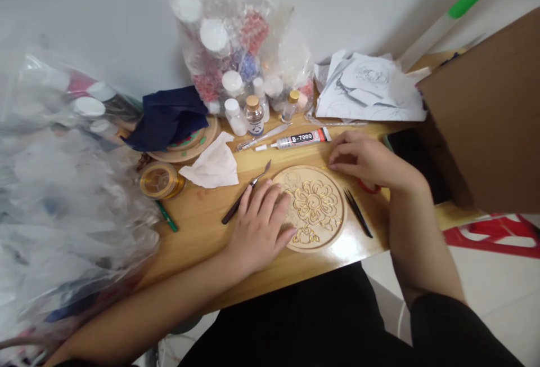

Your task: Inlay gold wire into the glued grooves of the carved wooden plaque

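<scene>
A round wooden board (337,232) lies on the table, bearing a flower design in raised gold lines. My left hand (261,223) rests spread over its left edge, palm down. Beyond the board's upper right edge, my right hand (358,156) has its fingers bent and closed near the tabletop. A thin gold line shows by its fingertips; what they hold is too small to make out. Red-handled scissors (368,187) are partly hidden beneath that wrist. Black tweezers (358,214) lie right of the board. A palette knife (240,201) lies just past my left fingers.
A B-7000 glue tube (301,138) lies behind the board, before several small bottles (254,115). A spool of gold wire (159,180) and a white cloth (213,161) are at left. Plastic bags (63,215) crowd the left side; a cardboard box (485,113) stands right.
</scene>
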`<control>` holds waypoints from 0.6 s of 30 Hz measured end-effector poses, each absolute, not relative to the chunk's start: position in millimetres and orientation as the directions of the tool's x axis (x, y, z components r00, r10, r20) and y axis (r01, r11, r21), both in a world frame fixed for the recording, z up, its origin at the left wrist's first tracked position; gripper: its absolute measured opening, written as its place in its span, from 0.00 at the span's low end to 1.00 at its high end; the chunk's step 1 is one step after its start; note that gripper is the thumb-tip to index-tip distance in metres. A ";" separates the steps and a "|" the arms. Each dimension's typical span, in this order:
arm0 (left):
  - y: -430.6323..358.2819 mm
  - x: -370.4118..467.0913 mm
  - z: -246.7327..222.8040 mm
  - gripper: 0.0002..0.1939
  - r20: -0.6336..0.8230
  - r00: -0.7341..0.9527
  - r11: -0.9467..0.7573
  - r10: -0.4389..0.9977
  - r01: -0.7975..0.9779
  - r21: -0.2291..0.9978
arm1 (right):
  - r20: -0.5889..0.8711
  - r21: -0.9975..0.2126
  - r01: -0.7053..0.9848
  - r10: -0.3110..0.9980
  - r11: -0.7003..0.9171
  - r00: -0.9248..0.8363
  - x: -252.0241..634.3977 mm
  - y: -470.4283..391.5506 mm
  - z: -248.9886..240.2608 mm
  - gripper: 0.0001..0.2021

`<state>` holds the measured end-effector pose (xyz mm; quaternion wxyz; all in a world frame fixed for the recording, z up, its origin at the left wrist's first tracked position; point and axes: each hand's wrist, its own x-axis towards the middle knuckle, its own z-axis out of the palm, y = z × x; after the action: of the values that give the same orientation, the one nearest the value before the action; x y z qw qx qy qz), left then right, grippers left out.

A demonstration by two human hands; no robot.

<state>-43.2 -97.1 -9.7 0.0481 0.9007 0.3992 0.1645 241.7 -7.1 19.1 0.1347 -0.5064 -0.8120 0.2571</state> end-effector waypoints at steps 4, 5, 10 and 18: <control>-97.2 -42.7 -9.4 0.24 0.247 0.626 -0.672 0.740 0.704 0.229 | -0.070 -0.538 0.763 0.884 0.358 -0.463 239.4 -6.8 18.8 0.09; -97.2 -42.6 -9.1 0.24 0.243 0.627 -0.672 0.740 0.703 0.233 | -0.071 -0.528 0.768 0.883 0.361 -0.464 238.9 -6.9 18.6 0.09; -97.3 -43.5 -8.2 0.24 0.210 0.634 -0.668 0.745 0.703 0.244 | -0.056 -0.506 0.772 0.878 0.386 -0.476 236.9 -7.1 18.6 0.09; -97.3 -44.8 -8.7 0.24 0.225 0.629 -0.668 0.744 0.702 0.246 | -0.072 -0.611 0.757 0.936 0.231 -0.344 232.2 -14.1 30.2 0.10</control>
<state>-44.8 -97.3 -8.7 0.0674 0.9001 0.4016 0.1550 232.2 -14.1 30.2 0.1571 -0.5509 -0.7686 0.2847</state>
